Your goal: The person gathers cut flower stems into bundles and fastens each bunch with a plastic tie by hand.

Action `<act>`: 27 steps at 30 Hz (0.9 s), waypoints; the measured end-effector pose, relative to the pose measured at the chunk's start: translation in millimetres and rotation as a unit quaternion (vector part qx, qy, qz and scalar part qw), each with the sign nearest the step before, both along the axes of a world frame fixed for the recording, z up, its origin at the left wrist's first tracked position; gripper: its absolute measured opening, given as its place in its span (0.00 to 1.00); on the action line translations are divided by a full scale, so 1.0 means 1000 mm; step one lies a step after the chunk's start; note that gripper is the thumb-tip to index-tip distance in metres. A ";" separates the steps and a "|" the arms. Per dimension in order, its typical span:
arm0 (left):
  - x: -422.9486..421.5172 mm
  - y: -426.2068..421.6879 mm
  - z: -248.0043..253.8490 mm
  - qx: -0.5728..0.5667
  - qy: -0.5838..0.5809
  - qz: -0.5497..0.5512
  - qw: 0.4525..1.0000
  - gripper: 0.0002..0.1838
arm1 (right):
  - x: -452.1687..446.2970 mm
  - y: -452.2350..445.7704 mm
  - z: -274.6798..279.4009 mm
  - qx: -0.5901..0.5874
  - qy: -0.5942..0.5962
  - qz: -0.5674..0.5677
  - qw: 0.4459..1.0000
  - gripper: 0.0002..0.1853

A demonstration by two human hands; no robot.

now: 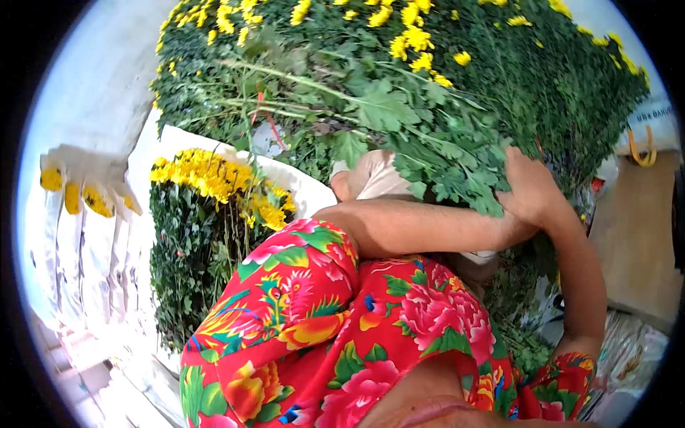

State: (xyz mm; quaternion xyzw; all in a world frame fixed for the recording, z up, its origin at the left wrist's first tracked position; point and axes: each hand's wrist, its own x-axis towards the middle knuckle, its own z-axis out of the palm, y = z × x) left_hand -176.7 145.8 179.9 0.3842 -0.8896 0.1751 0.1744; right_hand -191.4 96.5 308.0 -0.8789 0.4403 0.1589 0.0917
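Observation:
My right hand (529, 187) is closed around one end of a leafy bunch of green chrysanthemum stems (435, 146). The bunch stretches away to the left, its bare stem ends lying over the other greenery. My left forearm reaches across to the right below the bunch, and my left hand (524, 232) meets the right wrist. Its fingers are hidden behind the right arm, so what it holds does not show. Yellow chrysanthemums (417, 39) lie in a large heap at the back, just beyond both hands.
A bundle of yellow chrysanthemums (203, 175) stands at left by a white sheet (178, 139). Several white-wrapped bunches (85, 242) are further left. A cardboard panel (631, 235), a bag with a yellow handle (644, 148) and a stack of papers (635, 357) are on the right.

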 end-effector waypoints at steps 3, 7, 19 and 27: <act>0.029 0.025 0.008 -0.068 -0.074 -0.096 0.990 0.36 | -0.021 0.001 -0.021 -0.043 -0.148 0.012 0.988 0.34; 0.120 0.031 0.053 0.092 0.207 -0.365 0.903 0.12 | -0.022 0.005 -0.023 -0.021 -0.179 -0.051 0.982 0.34; 0.440 0.078 0.046 0.039 0.691 0.419 0.589 0.32 | -0.029 0.012 -0.032 -0.054 -0.234 -0.012 0.971 0.38; 0.431 0.054 0.011 0.245 0.855 0.256 0.379 0.11 | -0.030 0.016 -0.031 -0.082 -0.240 -0.011 0.967 0.35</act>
